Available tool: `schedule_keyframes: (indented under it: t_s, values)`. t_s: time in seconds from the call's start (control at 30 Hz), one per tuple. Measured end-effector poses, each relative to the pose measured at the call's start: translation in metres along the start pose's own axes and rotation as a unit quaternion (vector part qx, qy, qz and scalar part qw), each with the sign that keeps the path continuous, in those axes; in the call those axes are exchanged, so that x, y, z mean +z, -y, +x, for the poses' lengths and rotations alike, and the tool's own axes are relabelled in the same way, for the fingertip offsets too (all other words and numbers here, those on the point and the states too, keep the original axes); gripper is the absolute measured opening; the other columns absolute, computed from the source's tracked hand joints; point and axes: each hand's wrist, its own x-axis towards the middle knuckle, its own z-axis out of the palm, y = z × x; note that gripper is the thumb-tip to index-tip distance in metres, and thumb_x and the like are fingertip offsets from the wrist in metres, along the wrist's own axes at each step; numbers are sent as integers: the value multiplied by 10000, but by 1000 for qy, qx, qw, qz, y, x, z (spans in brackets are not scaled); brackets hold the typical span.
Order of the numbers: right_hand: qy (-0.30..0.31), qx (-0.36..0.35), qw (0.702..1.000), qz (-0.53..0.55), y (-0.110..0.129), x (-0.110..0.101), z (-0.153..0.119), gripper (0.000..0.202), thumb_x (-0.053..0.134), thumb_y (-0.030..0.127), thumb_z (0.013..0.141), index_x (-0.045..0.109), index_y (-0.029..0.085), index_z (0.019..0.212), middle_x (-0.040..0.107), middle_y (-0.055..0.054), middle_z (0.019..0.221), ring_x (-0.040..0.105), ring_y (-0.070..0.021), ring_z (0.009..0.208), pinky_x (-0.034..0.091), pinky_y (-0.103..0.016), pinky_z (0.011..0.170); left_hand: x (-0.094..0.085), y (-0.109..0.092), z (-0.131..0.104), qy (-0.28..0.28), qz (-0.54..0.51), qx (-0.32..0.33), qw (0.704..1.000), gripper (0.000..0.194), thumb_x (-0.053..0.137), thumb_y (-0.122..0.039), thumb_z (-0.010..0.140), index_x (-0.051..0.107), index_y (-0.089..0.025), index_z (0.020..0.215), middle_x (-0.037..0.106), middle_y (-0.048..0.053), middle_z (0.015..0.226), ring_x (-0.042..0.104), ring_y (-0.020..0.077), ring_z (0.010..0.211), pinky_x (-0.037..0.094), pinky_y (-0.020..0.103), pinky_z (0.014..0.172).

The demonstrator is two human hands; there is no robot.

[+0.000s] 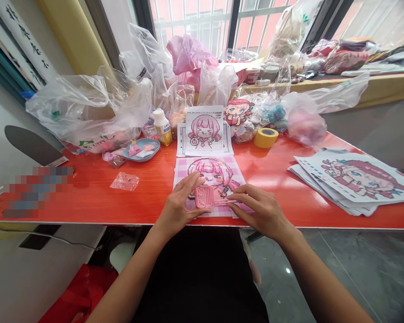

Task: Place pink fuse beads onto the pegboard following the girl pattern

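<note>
Two bare hands: the left hand (183, 197) and the right hand (261, 208) are over the front part of the red table (272, 172).
Clock: it lies flat, with the pink bead picture (207, 167) in the middle and twelve toward the window (191, 15).
Bead picture: it shows a pink-haired cartoon, on a pink-and-white checked board (180, 172); the hands hide some of it.
Pink tray (204, 197): it is at six o'clock, over the near part of the board, with small grooves in it.
Left fingers: apart, with the tray between them and the thumb.
Right fingers: close together, pinching a thin pale tool (226, 201) just beside the tray; it is too small to tell what kind.
Paper pattern (204, 146): at twelve, right behind the board, with the same sort of cartoon, on top of another sheet.
Hat cartoon (239, 112): at one, with a red hat, among clear bags.
Yellow tape roll (265, 138): at two, flat on the table.
Paper pile (357, 179): at three, with a big cartoon print on top.
Little clear bag (124, 181): at nine.
Blue dish (150, 154): at ten, with pink and white bits in it.
White-and-yellow bottle (162, 128): between ten and eleven, standing up.
Pink plastic bag (191, 54): at twelve, far back, near the window.
Red bag (81, 287): at eight, below the table.
</note>
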Motion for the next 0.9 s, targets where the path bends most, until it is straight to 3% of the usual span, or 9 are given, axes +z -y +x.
schedule_keyframes:
  t_s: [0.9]
  values:
    - [17, 7, 1000, 26, -2, 1, 0, 121, 557, 217, 903, 641, 200, 988, 657, -48, 875, 643, -131, 774, 526, -245, 649, -1, -2, 1, 11, -8, 1, 1000, 905, 778, -336, 707, 287, -280, 1464, 572, 116, 1349, 485, 260, 1310, 454, 443, 1066]
